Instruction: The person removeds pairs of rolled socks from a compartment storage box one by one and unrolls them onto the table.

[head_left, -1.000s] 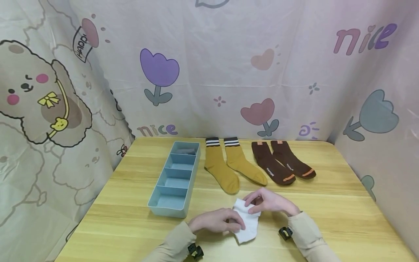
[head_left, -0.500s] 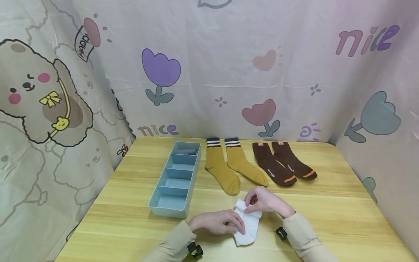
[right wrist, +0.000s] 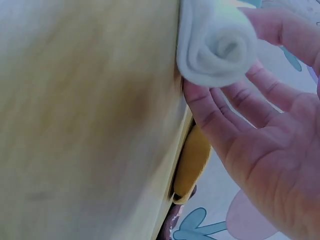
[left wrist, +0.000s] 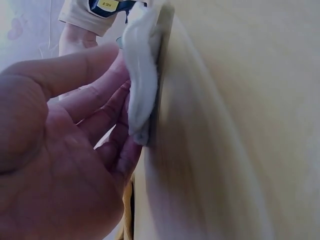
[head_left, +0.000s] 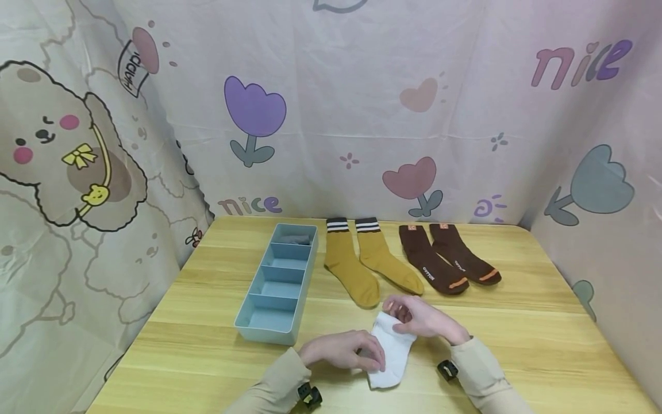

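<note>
Fingers (left wrist: 97,94) of the left hand (head_left: 338,349) pinch one side of a plain white sock (head_left: 395,349) lying on the worktop (head_left: 527,328); the right hand (head_left: 423,318) has its fingers round the far end, rolled into a thick spiral. Underside and some fingertips are hidden; the left wrist view is partly blurred.

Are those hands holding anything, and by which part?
The right hand holds the white cloth by its rolled far end; the left hand touches its left side, whether gripping I cannot tell.

Right grip (head_left: 421,318), fingers (head_left: 399,302) apparently nearer the far end of white sock (head_left: 394,353)
</note>
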A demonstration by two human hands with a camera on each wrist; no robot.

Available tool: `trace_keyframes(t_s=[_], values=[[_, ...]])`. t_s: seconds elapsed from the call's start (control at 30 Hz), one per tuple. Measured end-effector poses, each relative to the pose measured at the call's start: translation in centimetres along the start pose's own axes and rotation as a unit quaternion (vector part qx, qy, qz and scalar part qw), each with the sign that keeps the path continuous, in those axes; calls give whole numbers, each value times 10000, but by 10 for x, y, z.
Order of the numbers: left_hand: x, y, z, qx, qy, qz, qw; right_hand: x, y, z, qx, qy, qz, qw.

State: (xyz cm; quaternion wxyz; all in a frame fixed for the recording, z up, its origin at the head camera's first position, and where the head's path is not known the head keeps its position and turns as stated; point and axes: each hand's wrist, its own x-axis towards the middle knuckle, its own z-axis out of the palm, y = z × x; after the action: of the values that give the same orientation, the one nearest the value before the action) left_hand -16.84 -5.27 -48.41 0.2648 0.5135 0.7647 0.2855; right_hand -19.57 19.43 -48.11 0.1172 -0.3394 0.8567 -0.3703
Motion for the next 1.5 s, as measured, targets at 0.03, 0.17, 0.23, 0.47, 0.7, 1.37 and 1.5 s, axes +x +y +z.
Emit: trace_keyframes(t_s=[0.03, 0.17, 0.23, 0.47, 0.7, 1.37, 1.5], values=[[0, 0, 0, -68, 21, -59, 10000, -1, 0, 0, -24, 8, -123, 9999], [1, 0, 2, -160, 136, -270, 9994, -2, 0, 2, -379, 75, -731, 9966], [2, 0, 3, -112, 159, -254, 9995, -3, -1, 3, -591, 73, -930, 9939], [3, 2, 3, -59, 190, -147, 9997, -8, 0, 1, -740, -47, -724, 9946], [1, 3, 3, -98, 363, -408, 9985, -16, 5, -2, -715, 53, -574, 9958], [-2, 5, 1, -259, 712, -923, 9928, -30, 5, -10, -654, 244, -292, 9971], [-2, 4, 2, -276, 721, -949, 9925, -33, 6, -12, -723, 212, -307, 9967]])
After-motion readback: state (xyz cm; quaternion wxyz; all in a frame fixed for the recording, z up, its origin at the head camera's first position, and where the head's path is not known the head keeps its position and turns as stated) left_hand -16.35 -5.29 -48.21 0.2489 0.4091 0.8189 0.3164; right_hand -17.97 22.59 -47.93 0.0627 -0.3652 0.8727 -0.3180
